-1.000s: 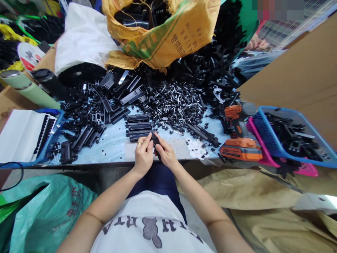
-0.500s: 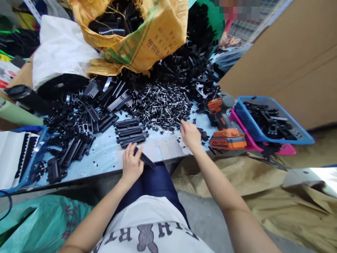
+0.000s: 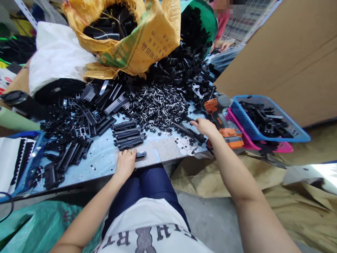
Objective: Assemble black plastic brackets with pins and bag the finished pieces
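My left hand (image 3: 126, 162) is closed around a long black bar (image 3: 141, 154) at the front edge of the table. Just behind it lies a row of similar black bars (image 3: 128, 134). Over on the right, my right hand (image 3: 204, 125) has its fingers closed at the end of a black tool handle (image 3: 187, 118). Its handles point toward the orange cordless drill (image 3: 229, 137), beside my right wrist. A heap of small black screws with silver shafts (image 3: 160, 105) lies between and beyond my hands.
Black parts (image 3: 75, 147) are heaped at the left. A yellow sack (image 3: 155, 38) stands behind. At right are a blue basket (image 3: 279, 102) and a large cardboard sheet (image 3: 284, 63). White discs (image 3: 185, 146) lie near the front edge. A person's hand (image 3: 222, 45) shows at the back.
My right hand has moved right, from the screw heap to the black handle. My left hand has turned the black bar level and laid it at the table edge. The view has shifted slightly.
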### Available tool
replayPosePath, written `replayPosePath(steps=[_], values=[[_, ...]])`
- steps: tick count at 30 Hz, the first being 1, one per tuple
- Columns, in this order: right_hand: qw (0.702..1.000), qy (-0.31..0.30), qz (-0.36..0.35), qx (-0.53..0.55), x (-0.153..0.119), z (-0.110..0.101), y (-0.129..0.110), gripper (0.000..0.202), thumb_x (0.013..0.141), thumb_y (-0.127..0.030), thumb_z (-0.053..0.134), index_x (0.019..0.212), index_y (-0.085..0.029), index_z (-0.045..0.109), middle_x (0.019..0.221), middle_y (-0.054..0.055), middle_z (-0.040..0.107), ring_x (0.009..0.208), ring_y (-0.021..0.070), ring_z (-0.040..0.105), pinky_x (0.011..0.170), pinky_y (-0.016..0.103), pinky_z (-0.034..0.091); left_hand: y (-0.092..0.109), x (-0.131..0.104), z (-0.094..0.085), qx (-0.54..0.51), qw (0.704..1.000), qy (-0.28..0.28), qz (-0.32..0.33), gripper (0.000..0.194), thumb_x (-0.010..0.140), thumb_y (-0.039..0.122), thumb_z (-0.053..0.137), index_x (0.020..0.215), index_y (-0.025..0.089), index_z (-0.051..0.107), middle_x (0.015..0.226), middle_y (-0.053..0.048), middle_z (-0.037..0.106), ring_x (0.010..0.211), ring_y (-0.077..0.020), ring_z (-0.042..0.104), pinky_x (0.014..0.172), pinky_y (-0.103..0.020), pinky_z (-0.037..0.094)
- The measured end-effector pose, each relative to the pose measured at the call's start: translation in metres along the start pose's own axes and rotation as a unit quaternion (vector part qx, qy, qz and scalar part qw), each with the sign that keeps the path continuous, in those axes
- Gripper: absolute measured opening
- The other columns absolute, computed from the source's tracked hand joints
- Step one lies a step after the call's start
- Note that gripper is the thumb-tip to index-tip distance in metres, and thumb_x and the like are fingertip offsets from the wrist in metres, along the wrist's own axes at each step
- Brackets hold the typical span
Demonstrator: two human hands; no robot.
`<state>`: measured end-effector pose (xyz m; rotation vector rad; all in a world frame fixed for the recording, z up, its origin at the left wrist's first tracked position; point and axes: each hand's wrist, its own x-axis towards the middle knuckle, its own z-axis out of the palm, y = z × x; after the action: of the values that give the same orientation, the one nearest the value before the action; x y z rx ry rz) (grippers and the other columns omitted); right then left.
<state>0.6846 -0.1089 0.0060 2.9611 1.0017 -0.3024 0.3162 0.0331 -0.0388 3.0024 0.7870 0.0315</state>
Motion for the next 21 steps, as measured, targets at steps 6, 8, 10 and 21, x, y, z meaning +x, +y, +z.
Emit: replayPosePath(steps=[6, 8, 10, 21], values=[[0.954, 0.002, -0.235, 0.183, -0.062, 0.008, -0.047, 0.040, 0.088, -0.049, 0.044, 0.111, -0.019, 0.057, 0.094, 0.008, 0.066, 0.081, 0.0214, 0.060, 0.071, 0.030, 0.044, -0.002, 0.015, 0.010, -0.088, 0.993, -0.023, 0.077, 0.030, 0.088, 0.026, 0.049, 0.116, 0.016, 0.053, 0.100, -0.010, 0.060, 0.096, -0.0238, 0.054, 0.081, -0.036, 0.042], [0.916, -0.090, -0.336, 0.200, -0.083, 0.022, -0.069, 0.041, 0.084, -0.052, 0.050, 0.109, -0.020, 0.057, 0.088, 0.004, 0.066, 0.075, 0.0189, 0.060, 0.067, 0.027, 0.044, -0.005, 0.018, 0.012, -0.113, 0.991, -0.015, 0.067, 0.028, 0.089, 0.026, 0.047, 0.115, 0.017, 0.053, 0.100, -0.010, 0.059, 0.096, -0.0229, 0.054, 0.082, -0.036, 0.043], [0.880, -0.135, -0.427, 0.160, -0.099, 0.035, -0.086, 0.040, 0.084, -0.051, 0.053, 0.109, -0.021, 0.057, 0.089, 0.004, 0.066, 0.077, 0.0183, 0.060, 0.067, 0.026, 0.043, -0.009, 0.020, 0.013, -0.137, 0.988, -0.010, 0.066, 0.030, 0.089, 0.027, 0.046, 0.117, 0.018, 0.052, 0.104, -0.010, 0.058, 0.098, -0.0222, 0.053, 0.085, -0.036, 0.043], [0.874, 0.001, -0.479, -0.085, -0.122, 0.058, -0.110, 0.040, 0.093, -0.051, 0.033, 0.100, -0.020, 0.058, 0.086, 0.006, 0.062, 0.073, 0.0167, 0.058, 0.058, 0.025, 0.029, -0.004, 0.019, 0.004, -0.174, 0.981, -0.010, 0.082, 0.066, 0.072, 0.064, 0.056, 0.118, 0.017, 0.046, 0.110, -0.011, 0.057, 0.102, -0.0277, 0.053, 0.085, -0.040, 0.041]])
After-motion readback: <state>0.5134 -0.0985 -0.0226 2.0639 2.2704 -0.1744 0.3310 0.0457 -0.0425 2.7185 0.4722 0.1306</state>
